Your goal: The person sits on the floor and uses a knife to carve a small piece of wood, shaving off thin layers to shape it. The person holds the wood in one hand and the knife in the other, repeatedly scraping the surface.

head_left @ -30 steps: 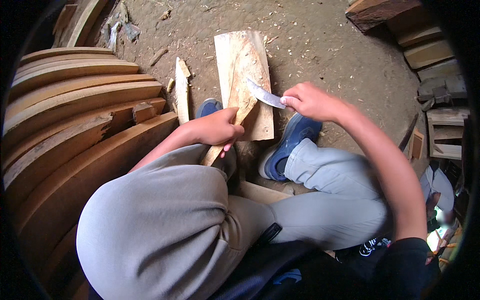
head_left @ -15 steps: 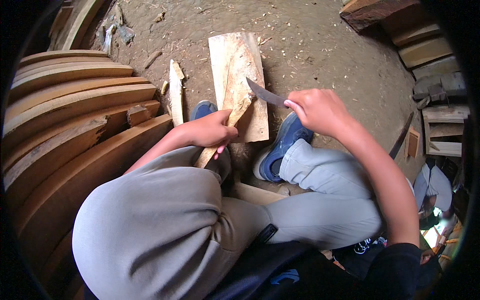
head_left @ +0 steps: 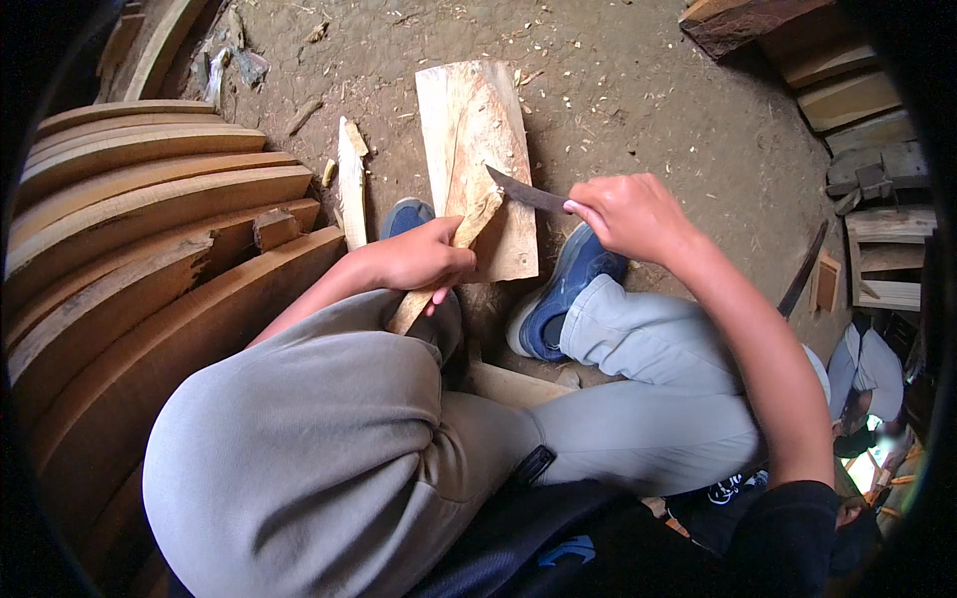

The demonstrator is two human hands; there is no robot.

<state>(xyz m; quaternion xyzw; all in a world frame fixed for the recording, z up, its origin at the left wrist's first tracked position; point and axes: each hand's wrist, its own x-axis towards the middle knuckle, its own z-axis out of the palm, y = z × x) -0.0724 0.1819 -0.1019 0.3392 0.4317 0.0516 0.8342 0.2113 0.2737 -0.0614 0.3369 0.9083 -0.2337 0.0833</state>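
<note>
My left hand [head_left: 427,261] is closed round a rough stick of pale wood [head_left: 475,221], held slantwise with its upper end over a flat wooden board [head_left: 469,115]. My right hand [head_left: 630,214] grips a knife by its handle, which the fingers hide. The dark, curved knife blade [head_left: 528,191] points left, its tip over the board just above the stick's upper end. Whether blade and stick touch, I cannot tell. The board lies on the dirt floor between my two blue shoes [head_left: 570,289].
Stacked planks [head_left: 159,189] fill the left side. A split piece of wood [head_left: 351,184] lies beside the board on the dirt floor [head_left: 638,90], among scattered chips. More timber [head_left: 847,100] is piled at the far right. Near it rests a long dark blade [head_left: 803,269]. Another person's leg [head_left: 877,374] shows at right.
The knife has shifted slightly to the left, and its blade lies a little flatter. My left hand and the stick have hardly moved.
</note>
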